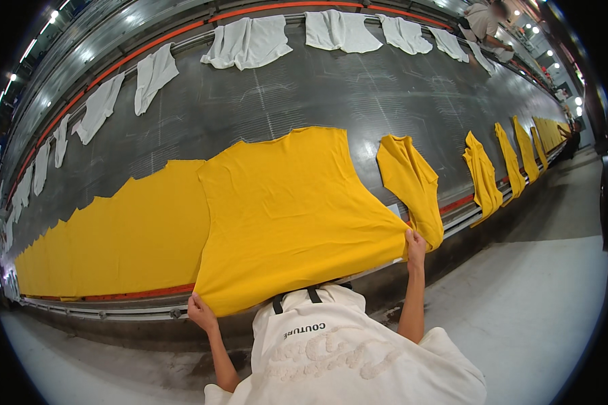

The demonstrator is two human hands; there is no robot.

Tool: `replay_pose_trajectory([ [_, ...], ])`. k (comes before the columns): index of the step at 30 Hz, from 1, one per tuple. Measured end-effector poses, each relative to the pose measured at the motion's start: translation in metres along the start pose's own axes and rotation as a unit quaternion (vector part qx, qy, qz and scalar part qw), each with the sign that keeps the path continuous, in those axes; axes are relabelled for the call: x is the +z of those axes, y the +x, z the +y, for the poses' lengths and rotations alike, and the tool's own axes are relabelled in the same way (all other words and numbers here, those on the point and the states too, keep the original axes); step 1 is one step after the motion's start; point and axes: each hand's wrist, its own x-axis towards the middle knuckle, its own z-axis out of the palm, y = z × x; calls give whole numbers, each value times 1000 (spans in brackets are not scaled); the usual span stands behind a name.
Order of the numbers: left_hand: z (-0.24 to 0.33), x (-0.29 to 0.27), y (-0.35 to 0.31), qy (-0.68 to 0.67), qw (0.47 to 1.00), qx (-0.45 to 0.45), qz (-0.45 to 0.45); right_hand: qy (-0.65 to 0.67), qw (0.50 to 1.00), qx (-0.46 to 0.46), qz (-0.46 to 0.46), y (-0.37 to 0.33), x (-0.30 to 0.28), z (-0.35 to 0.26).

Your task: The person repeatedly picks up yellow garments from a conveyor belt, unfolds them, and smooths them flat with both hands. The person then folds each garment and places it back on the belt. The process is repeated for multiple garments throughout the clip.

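Note:
A yellow cut shirt panel point(277, 216) is stretched between my two hands, its far part lying on the long dark table point(284, 94). My left hand point(201, 313) is closed on its near left corner. At the near right corner, my right hand point(416, 244) grips the cloth beyond the table's front edge. Left of this panel, a row of flat yellow panels point(128, 236) lies side by side, touching it. Just beyond my right hand, a crumpled yellow piece point(412, 179) drapes over the near edge.
White cloth pieces point(246, 42) hang along the far edge by an orange-red strip point(263, 8). More bunched yellow pieces point(481, 177) hang along the near edge to the right. A metal rail point(135, 312) runs along the front. Another person point(485, 23) stands at the far right.

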Motion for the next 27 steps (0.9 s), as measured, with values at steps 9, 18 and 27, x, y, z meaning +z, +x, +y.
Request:
replay_pose_trajectory([
  [9, -18, 8, -3, -14, 1000, -3, -21, -94, 996, -3, 4, 12, -6, 26],
  [18, 78, 38, 190, -215, 974, -11, -75, -31, 988, -149, -28, 127, 96, -128],
  [27, 281, -20, 334, -531, 847, -18, -23, 197, 939, -255, -122, 125, 151, -358],
])
